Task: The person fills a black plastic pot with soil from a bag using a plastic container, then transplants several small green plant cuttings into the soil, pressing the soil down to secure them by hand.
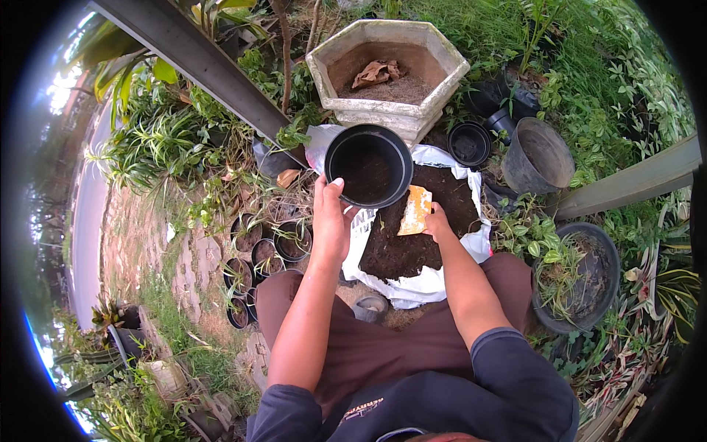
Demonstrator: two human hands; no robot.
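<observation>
My left hand (pixel 330 218) grips the rim of a black plastic plant pot (pixel 369 166), thumb over the edge. Dark soil shows inside the pot, though its depth is hard to judge. In my right hand (pixel 436 222) is a flat, worn yellow-and-white scraper-like piece (pixel 415 210), its lower edge at the soil. Beneath both hands lies an opened white plastic sack (pixel 411 290) with its edges folded back, holding dark potting soil (pixel 395 257). The held pot hangs over the sack's far left part and hides some of it.
A hexagonal concrete planter (pixel 386 105) stands beyond the sack. Several small potted seedlings (pixel 268 257) are at left. To the right are a small black pot (pixel 469 143), a grey pot (pixel 538 154) and a wide basin (pixel 605 276) with uprooted plants. Metal posts (pixel 215 72) slant in from both sides.
</observation>
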